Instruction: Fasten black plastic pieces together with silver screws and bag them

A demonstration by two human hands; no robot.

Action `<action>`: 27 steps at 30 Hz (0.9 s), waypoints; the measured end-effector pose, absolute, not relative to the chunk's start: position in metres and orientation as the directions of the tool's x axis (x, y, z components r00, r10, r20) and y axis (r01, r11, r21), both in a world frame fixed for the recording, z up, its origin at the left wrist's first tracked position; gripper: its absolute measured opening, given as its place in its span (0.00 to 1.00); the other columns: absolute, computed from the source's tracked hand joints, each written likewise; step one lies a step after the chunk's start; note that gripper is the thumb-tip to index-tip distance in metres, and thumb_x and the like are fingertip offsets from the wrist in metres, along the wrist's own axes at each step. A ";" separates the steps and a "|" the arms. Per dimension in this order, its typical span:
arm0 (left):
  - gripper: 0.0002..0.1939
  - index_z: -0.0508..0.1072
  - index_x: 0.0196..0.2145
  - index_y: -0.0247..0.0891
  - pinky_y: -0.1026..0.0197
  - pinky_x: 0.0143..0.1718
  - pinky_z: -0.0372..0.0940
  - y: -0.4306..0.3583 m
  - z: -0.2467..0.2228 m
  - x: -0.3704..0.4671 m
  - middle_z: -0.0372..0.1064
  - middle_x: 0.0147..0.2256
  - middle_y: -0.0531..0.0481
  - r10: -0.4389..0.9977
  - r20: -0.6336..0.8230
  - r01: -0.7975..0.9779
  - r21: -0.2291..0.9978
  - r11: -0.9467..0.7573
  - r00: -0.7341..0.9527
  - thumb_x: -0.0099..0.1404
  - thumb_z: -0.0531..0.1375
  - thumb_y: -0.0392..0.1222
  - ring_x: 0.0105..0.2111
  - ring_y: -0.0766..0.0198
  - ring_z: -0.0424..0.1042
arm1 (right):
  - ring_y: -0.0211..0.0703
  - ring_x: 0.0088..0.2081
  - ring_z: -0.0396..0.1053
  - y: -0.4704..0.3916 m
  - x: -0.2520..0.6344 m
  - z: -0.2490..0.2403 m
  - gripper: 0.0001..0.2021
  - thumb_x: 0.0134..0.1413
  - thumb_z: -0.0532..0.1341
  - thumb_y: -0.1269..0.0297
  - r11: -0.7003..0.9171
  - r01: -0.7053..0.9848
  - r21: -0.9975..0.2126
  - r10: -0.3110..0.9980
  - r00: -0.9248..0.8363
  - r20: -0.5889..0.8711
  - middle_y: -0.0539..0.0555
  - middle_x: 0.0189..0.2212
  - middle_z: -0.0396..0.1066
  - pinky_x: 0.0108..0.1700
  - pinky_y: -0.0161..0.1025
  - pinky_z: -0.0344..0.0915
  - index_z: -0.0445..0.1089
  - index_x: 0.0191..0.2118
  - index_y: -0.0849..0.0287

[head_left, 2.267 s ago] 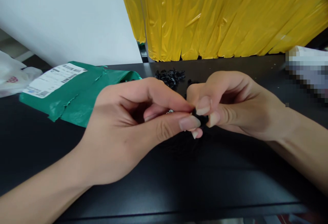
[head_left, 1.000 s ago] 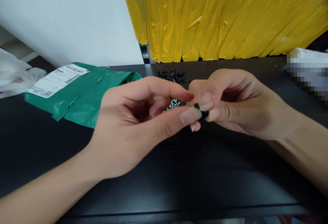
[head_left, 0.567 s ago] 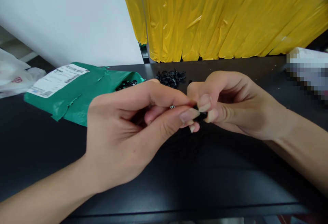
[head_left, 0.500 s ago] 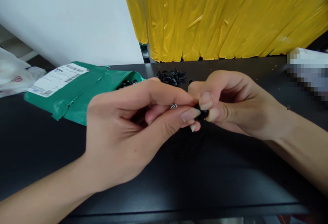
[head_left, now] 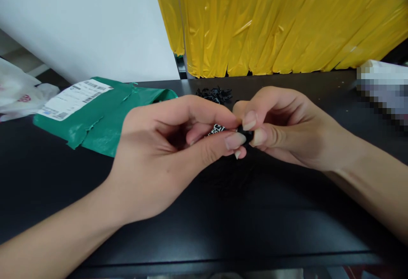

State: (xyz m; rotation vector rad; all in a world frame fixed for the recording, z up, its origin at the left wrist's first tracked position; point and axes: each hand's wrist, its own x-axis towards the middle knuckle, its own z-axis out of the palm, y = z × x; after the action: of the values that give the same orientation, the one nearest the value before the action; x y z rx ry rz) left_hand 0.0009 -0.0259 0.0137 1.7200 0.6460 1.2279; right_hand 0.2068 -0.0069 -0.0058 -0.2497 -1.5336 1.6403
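Note:
A small black piece, rounded and shiny, is pinched between the fingertips of both hands above the dark table. My left hand is closed, its thumb and index finger on the left side of the piece. From the right, my right hand grips it with thumb and index finger. Fingers cover most of the piece, so its exact kind cannot be made out. Behind the left fingers a patch of black-and-white pattern shows; what it belongs to is hidden.
A heap of small black parts lies on the black table behind the hands. To the left are a torn green mailing bag with a white label and a white plastic bag. Yellow plastic sheeting hangs at the back.
Both hands have shifted slightly, the left one rightward, with the black piece a little further left and up. More of the black-and-white pattern shows. Both pinches stay closed.

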 end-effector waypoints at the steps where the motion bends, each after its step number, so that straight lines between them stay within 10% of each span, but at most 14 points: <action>1: 0.11 0.87 0.34 0.42 0.64 0.23 0.69 -0.025 0.014 0.001 0.62 0.22 0.59 0.803 0.444 -0.122 0.893 -0.433 0.397 0.58 0.78 0.28 0.21 0.71 0.66 | 0.38 0.39 0.78 -0.008 0.210 -0.008 0.08 0.67 0.73 0.63 0.116 -0.449 -0.886 0.684 -0.611 0.399 0.49 0.35 0.79 0.43 0.36 0.76 0.82 0.50 0.54; 10: 0.10 0.85 0.32 0.44 0.62 0.23 0.65 -0.026 0.014 -0.001 0.59 0.21 0.59 0.793 0.506 0.030 0.837 -0.547 0.338 0.59 0.77 0.30 0.22 0.70 0.60 | 0.33 0.40 0.79 -0.018 0.218 -0.010 0.08 0.68 0.70 0.75 0.063 -0.484 -0.873 0.707 -0.596 0.382 0.48 0.38 0.79 0.47 0.34 0.78 0.83 0.47 0.56; 19: 0.10 0.83 0.30 0.43 0.60 0.26 0.64 -0.026 0.010 0.000 0.79 0.28 0.56 0.741 0.588 0.102 0.757 -0.645 0.324 0.65 0.74 0.30 0.24 0.69 0.61 | 0.33 0.39 0.79 -0.009 0.213 -0.017 0.05 0.69 0.71 0.71 0.125 -0.532 -0.837 0.655 -0.589 0.473 0.48 0.37 0.80 0.45 0.34 0.78 0.82 0.47 0.56; 27: 0.11 0.85 0.33 0.45 0.65 0.28 0.78 -0.020 0.010 -0.003 0.55 0.21 0.60 0.794 0.374 -0.173 0.927 -0.332 0.479 0.61 0.76 0.28 0.22 0.69 0.73 | 0.39 0.41 0.82 -0.005 0.202 -0.003 0.20 0.73 0.68 0.52 0.152 -0.420 -0.895 0.681 -0.612 0.403 0.48 0.36 0.77 0.46 0.41 0.82 0.73 0.63 0.54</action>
State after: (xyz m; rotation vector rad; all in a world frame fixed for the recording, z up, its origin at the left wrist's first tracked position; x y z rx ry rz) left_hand -0.0035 -0.0204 0.0097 1.6149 0.5476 1.0885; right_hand 0.2019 -0.0049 -0.0032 -0.2604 -1.5652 1.6046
